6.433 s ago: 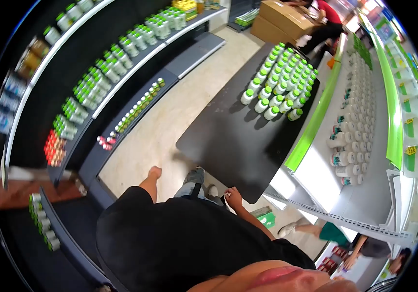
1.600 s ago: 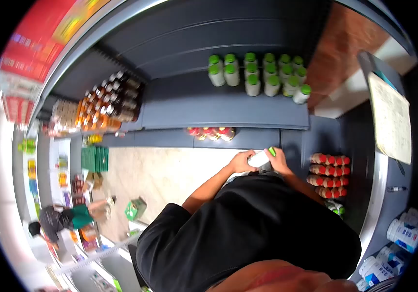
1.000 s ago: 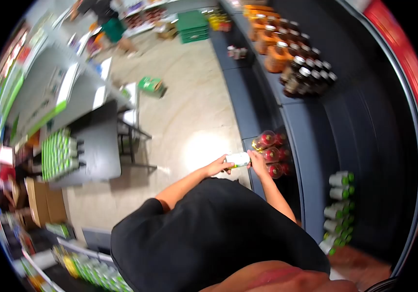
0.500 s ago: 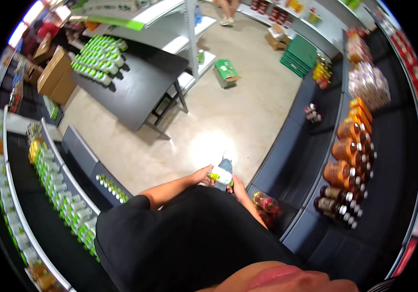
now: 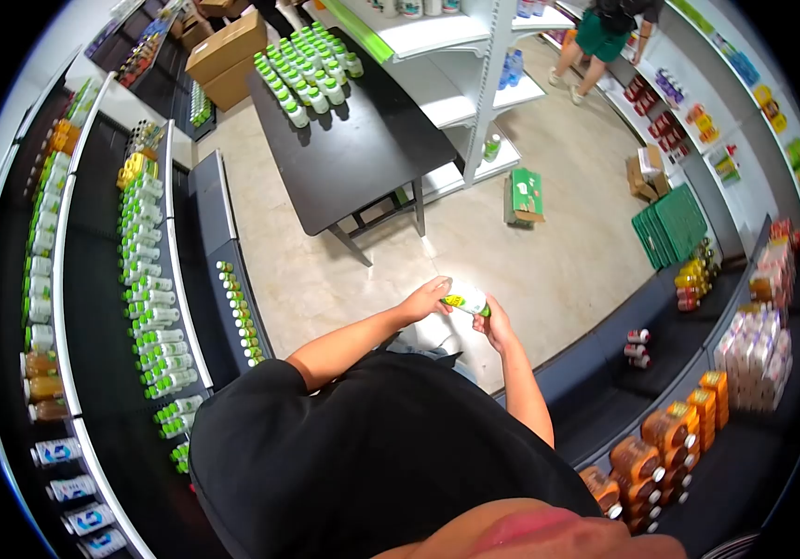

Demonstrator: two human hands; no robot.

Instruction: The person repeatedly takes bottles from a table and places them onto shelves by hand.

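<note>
A white bottle (image 5: 467,298) with a green cap and a yellow-green label lies sideways between my two hands, in front of my body. My left hand (image 5: 426,300) has its fingers closed round one end. At the capped end, my right hand (image 5: 493,323) is closed on the same bottle. Similar white bottles with green caps (image 5: 298,79) stand in rows on a dark table (image 5: 363,172) ahead. More such bottles (image 5: 150,307) fill the shelf at my left.
A green carton (image 5: 524,197) sits on the floor (image 5: 568,270) ahead. Green crates (image 5: 668,226) stand at the right shelving, near orange-brown jugs (image 5: 637,458). Brown cardboard boxes (image 5: 232,61) lie beyond the table. A person in green shorts (image 5: 599,37) stands by the far shelves.
My view has swung left, so the table and left shelves show more fully. Both hands still hold the bottle, which has turned slightly. The person by the far shelves shows more.
</note>
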